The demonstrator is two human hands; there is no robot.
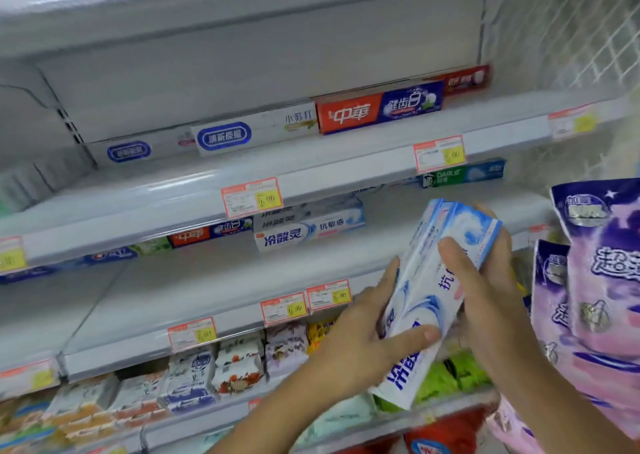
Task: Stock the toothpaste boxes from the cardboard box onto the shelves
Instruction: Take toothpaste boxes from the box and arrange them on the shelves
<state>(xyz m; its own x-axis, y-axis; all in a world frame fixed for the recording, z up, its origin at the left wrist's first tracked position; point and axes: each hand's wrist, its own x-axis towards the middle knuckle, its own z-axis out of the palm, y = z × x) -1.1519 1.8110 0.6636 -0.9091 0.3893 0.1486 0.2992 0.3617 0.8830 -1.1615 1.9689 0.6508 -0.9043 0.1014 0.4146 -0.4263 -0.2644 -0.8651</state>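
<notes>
Both my hands grip a bundle of white-and-blue toothpaste boxes [429, 290], held slanted in front of the middle shelf [207, 280]. My left hand [360, 335] wraps the lower end, thumb across the front. My right hand [485, 270] clasps the upper end from the right. On the middle shelf lies a small stack of matching white-and-blue boxes [304, 228], and red-and-blue boxes [211, 233] sit to their left. The upper shelf [311, 162] carries a red-and-blue box [377, 108] and white boxes [252, 133]. The cardboard box is out of view.
Purple and pink hanging packs [599, 280] crowd the right edge close to my right arm. Soap packs [214, 370] fill the shelf below. Orange price tags [251, 195] line the shelf edges. A green box [464, 174] lies at the far right of the middle shelf.
</notes>
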